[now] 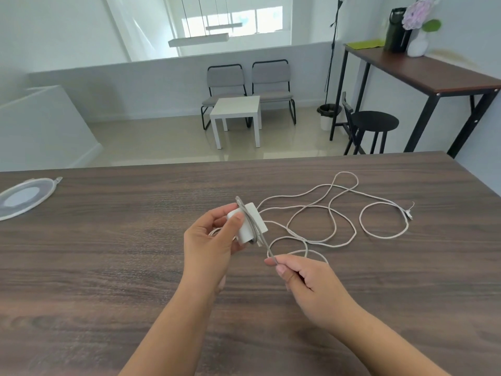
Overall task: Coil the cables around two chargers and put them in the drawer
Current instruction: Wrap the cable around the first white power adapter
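The left hand point(214, 234) grips a white charger point(250, 222) above the table point(108, 253), cable point(320, 213) looped around it. The right hand point(306, 280) pinches the cable just below the charger; the rest sprawls across the table.

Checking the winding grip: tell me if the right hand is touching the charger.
Apart. The head view shows the right hand pinching only the cable, with bare table between it and the charger held by the left hand.

Office lounge: paired chairs point(249, 90), bar table point(423, 74).

Loose cable point(329, 213) loops clutter the table point(135, 267) right of the hands; left lies bare.
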The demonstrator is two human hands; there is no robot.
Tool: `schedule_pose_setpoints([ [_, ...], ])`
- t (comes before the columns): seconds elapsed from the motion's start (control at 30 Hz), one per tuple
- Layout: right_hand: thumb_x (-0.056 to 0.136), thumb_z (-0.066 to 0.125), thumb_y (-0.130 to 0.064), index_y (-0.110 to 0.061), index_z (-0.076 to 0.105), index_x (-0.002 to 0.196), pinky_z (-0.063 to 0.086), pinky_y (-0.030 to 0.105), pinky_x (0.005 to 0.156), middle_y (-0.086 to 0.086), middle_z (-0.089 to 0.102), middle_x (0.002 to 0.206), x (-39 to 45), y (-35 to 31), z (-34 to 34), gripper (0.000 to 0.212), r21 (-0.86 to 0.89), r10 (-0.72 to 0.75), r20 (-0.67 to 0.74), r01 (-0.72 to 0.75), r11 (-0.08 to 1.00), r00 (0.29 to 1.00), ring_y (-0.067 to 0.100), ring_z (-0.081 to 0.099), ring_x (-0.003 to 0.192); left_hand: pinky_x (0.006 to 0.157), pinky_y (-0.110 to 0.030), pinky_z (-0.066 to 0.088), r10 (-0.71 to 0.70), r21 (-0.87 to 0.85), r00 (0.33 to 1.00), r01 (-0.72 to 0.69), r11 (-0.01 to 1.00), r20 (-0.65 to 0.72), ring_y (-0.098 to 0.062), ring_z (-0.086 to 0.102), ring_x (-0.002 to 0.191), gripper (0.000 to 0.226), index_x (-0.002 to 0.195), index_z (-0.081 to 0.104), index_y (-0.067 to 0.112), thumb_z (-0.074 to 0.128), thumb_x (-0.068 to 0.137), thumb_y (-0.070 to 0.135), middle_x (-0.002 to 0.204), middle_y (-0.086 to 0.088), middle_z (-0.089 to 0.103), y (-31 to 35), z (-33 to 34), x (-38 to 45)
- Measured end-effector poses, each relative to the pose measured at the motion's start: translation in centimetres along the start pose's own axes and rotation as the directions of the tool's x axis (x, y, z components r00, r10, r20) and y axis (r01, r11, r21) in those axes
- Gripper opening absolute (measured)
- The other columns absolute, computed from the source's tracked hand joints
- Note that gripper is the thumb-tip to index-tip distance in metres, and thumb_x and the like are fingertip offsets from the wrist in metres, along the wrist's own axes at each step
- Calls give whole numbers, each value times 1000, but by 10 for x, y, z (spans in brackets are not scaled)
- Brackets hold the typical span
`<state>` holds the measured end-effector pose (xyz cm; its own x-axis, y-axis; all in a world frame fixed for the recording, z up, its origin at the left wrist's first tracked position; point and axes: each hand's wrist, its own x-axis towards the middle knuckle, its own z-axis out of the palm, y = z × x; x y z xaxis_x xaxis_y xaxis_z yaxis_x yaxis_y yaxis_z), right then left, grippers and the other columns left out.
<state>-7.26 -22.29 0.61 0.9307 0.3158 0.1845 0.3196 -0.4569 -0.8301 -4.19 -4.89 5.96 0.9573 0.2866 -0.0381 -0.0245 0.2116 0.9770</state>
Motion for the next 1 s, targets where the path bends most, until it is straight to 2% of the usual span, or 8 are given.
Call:
schedule_pose_setpoints([
  [0.2,91,47,-28,-26,68,112,38,6,71,-43,56,70,-6,1,12,30,87,-26,-86,34,996,996,-11,59,76,61,-33,58,-30,-82,999,27,996,-29,-22,67,85,9,96,70,13,67,88,9,92,-12,67,-2,1,2],
  [0.33,93,51,-27,-28,70,108,40,6,67,-34,61,75,-12,-1,14,24,41,-124,-208,136,990,970,-2,61,72,62,-34,57,7,-74,998,-11,997,-60,-19,67,81,8,92,71,15,69,87,9,96,-17,62,-5,-3,6],
  [0.43,92,54,-21,-28,72,106,41,6,67,-33,62,76,-14,-1,14,23,42,-124,-234,138,990,964,-1,62,71,61,-32,57,21,-70,998,-25,997,-60,-17,67,77,8,92,71,14,69,87,9,96,-18,60,-6,-3,7],
  [0.6,89,61,-24,-29,75,97,43,8,64,-19,66,68,-16,-2,17,17,97,-61,-193,81,992,979,2,64,67,56,-26,54,27,-58,996,-32,998,-84,-14,68,72,7,93,69,11,69,87,8,90,-16,60,-6,-1,5],
  [0.77,87,68,-16,-31,76,81,52,23,69,-4,71,66,-7,2,19,18,319,195,-140,-142,937,971,3,63,65,55,-30,54,5,-84,998,-10,996,-63,-20,66,76,6,88,69,15,67,89,9,89,-14,64,-1,0,3],
  [0.9,84,72,-11,-20,78,78,55,35,83,4,73,70,4,10,17,13,440,237,-67,-184,879,969,8,67,73,53,-28,56,-76,-180,995,87,980,65,-16,67,67,9,90,68,14,61,91,8,81,-5,72,2,3,-6],
  [0.97,80,74,-9,-18,79,77,56,33,79,10,74,73,11,10,17,10,521,259,33,-238,820,965,11,66,70,50,-26,57,-149,-246,975,187,951,165,-15,68,62,10,94,67,12,62,86,13,78,-4,73,3,4,-8],
  [1.0,78,76,-9,-17,79,76,55,28,70,10,74,72,14,10,15,9,540,274,69,-266,798,959,11,63,65,48,-25,56,-177,-259,962,229,938,209,-14,68,60,19,98,66,11,63,81,18,78,-5,72,3,3,-8],
])
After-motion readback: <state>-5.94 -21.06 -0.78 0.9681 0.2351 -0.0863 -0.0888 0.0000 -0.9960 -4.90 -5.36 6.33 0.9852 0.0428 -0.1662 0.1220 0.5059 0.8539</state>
